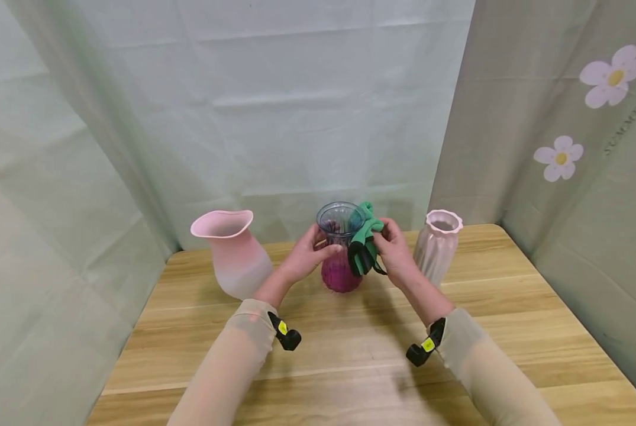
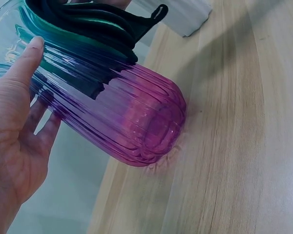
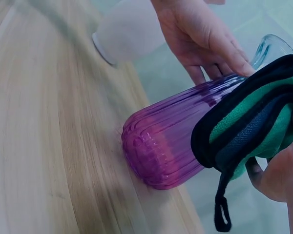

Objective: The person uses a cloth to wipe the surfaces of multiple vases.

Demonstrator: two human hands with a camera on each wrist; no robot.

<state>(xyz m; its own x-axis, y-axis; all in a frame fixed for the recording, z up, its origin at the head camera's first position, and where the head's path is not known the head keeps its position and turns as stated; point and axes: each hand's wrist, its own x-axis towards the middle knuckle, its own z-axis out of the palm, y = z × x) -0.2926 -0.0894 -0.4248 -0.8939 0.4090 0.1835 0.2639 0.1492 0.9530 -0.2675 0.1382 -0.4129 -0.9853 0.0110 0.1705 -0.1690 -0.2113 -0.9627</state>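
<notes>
A ribbed glass vase, clear blue at the rim and magenta toward its base, stands between the two hands. My left hand grips its side, thumb across the front and fingers behind, as the left wrist view of the vase also shows. In my right hand is a bunched green cloth with black edging and a hanging loop. The cloth lies against the vase's right side near the rim, pinched by the right thumb and fingers.
To the left stands a pink-and-white vase with a wavy mouth. A pale pink fluted vase stands to the right, close to my right wrist. The wooden table ends at a hanging curtain behind the vases.
</notes>
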